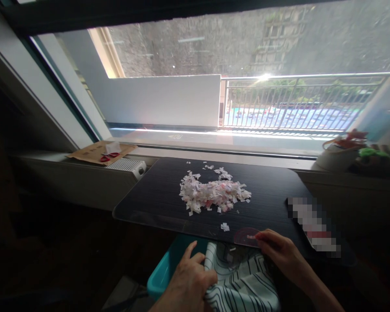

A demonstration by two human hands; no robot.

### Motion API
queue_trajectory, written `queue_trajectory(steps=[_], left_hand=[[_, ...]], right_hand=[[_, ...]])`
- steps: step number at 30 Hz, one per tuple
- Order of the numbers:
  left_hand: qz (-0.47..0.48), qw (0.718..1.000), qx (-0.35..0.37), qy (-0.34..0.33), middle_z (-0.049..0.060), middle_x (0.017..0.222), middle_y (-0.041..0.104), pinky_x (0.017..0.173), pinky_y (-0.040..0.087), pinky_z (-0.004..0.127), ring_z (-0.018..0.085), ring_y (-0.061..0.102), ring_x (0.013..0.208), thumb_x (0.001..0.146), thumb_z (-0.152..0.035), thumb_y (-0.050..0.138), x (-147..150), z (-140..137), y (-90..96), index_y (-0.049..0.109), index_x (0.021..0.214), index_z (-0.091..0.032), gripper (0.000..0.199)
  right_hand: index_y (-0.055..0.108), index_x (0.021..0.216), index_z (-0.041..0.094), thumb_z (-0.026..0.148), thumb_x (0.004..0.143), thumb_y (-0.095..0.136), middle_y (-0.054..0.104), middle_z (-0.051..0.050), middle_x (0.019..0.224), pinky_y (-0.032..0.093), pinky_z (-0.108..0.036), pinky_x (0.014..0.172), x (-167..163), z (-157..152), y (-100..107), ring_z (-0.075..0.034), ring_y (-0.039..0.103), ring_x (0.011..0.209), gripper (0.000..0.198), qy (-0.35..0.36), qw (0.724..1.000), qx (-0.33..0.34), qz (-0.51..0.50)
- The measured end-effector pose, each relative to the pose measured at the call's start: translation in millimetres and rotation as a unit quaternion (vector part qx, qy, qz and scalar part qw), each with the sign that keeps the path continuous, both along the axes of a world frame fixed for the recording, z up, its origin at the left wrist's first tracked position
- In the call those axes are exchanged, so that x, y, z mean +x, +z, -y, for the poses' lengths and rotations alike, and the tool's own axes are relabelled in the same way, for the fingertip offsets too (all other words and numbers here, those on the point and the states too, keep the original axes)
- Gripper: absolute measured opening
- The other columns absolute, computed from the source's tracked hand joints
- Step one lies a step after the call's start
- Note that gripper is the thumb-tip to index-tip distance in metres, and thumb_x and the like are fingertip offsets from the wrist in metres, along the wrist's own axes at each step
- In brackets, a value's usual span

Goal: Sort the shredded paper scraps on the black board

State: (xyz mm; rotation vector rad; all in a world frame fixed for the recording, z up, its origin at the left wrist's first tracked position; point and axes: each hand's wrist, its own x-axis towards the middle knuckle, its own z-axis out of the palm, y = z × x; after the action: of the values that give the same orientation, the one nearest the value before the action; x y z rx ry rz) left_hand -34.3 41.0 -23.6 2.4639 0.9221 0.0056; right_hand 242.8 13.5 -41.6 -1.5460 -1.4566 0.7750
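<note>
Pinched between thumb and fingers of the right hand (281,249), nearly closed, a pinkish see-through disc (243,236) at the near edge of the dark table (149,197), with its rounded end toward the left and its long axis roughly along that edge. Partly curled at the rim of a striped cloth (247,288), the left hand (193,277), with index finger raised and thumb against the fabric. Just left of the cloth and partly behind that hand, a turquoise basin (162,273). Farther in, a heap of paper scraps (211,193), longest from left to right; nearer, a small cluster (225,226). At right, slanting from far left to near right, a slim item (313,225) under blurring blocks, impossible to read. On the sill, beneath red-handled scissors (108,157), brown paper (89,152) with faint dark marks, too small to make out.
</note>
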Motion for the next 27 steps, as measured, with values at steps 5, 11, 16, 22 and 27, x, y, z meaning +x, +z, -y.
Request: queue_trajectory(steps=[5, 11, 16, 22, 27], left_hand=[[-0.005, 1.000, -0.007, 0.000, -0.006, 0.053, 0.049, 0.110, 0.008, 0.046, 0.021, 0.055, 0.082, 0.064, -0.027, 0.069, -1.2, -1.0, 2.3, 0.055, 0.061, -0.022, 0.015], [-0.016, 1.000, -0.009, 0.002, -0.006, 0.055, 0.052, 0.110, 0.006, 0.046, 0.021, 0.055, 0.083, 0.063, -0.026, 0.069, -1.6, -0.4, 5.2, 0.056, 0.062, -0.021, 0.014], [-0.019, 1.000, -0.009, 0.007, -0.005, 0.050, 0.047, 0.110, 0.006, 0.048, 0.022, 0.055, 0.085, 0.062, -0.025, 0.069, -2.8, 0.6, -0.3, 0.052, 0.058, -0.021, 0.018], [-0.006, 1.000, -0.004, 0.013, -0.005, 0.057, 0.053, 0.110, 0.008, 0.048, 0.022, 0.056, 0.084, 0.067, -0.028, 0.069, -6.1, 2.5, 3.0, 0.056, 0.062, -0.022, 0.015], [-0.001, 1.000, 0.007, 0.016, -0.005, 0.057, 0.054, 0.110, 0.009, 0.050, 0.022, 0.055, 0.082, 0.068, -0.027, 0.067, -5.9, 5.1, 6.5, 0.058, 0.063, -0.022, 0.012]], right_hand=[[0.073, 0.079, 0.019, 0.036, 0.080, 0.059, 0.065, -0.001, 0.072, 0.047, -0.021, 0.055, 1.4, -2.7, 6.0, -0.015, 0.059, 0.063, 0.022, 0.035, 0.999, -0.006, 0.026], [0.072, 0.084, 0.018, 0.037, 0.084, 0.056, 0.064, -0.002, 0.074, 0.047, -0.023, 0.059, -14.9, -24.3, 2.9, -0.014, 0.059, 0.065, 0.025, 0.005, 0.999, 0.039, 0.035], [0.072, 0.084, 0.017, 0.037, 0.081, 0.056, 0.070, -0.005, 0.078, 0.050, -0.026, 0.064, -19.3, -43.2, -2.9, -0.017, 0.063, 0.070, 0.025, -0.037, 0.998, 0.038, 0.044], [0.073, 0.082, 0.018, 0.038, 0.076, 0.058, 0.075, -0.006, 0.079, 0.053, -0.030, 0.067, -12.0, -43.0, -0.4, -0.021, 0.068, 0.072, 0.025, -0.080, 0.996, 0.017, 0.039], [0.073, 0.082, 0.019, 0.038, 0.076, 0.058, 0.075, -0.007, 0.081, 0.053, -0.032, 0.070, -4.2, -39.5, -2.9, -0.023, 0.069, 0.073, 0.025, -0.129, 0.988, 0.031, 0.080]])
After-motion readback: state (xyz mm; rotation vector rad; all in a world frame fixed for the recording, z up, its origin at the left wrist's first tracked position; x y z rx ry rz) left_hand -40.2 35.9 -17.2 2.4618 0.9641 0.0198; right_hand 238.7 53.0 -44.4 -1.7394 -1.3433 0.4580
